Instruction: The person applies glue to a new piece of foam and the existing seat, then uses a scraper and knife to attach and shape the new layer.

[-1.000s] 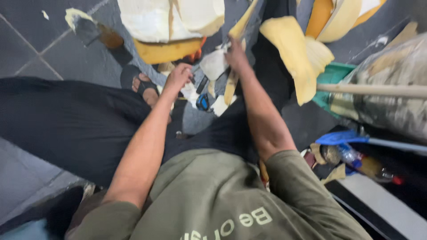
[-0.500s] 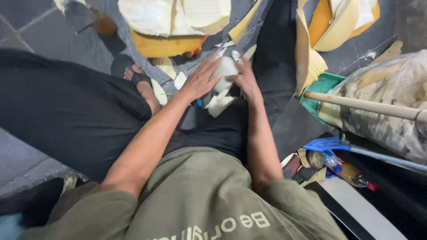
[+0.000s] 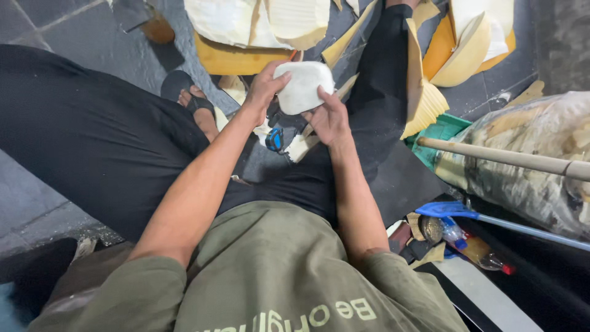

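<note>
While the person sits with legs apart on the dark tiled floor [image 3: 43, 27], both hands are up near the top middle of the frame wrapped around a white rounded pad [image 3: 303, 86], kinda like a soft foam block. Left hand [image 3: 265, 86] is curled on its left edge, fingers bent over the top. Right hand [image 3: 332, 120] cups it from below and to the right, thumb pressing on the face. So both are closed on it, and it's lifted clear of the floor.

Right under the pad there's a blue and black tape measure [image 3: 275, 139] lying between the legs with some pale scraps, pretty much crowding that spot. Upper part of the frame is a mess of yellow and cream foam sheets [image 3: 258, 24], more of them upper right. A sandalled foot [image 3: 193, 101] sits just left of the hands. Over on the right: a wooden pole [image 3: 504, 157] across a plastic-wrapped bundle [image 3: 528, 184], a blue-handled tool [image 3: 448, 210] and a plastic bottle [image 3: 473, 246] lower right.
</note>
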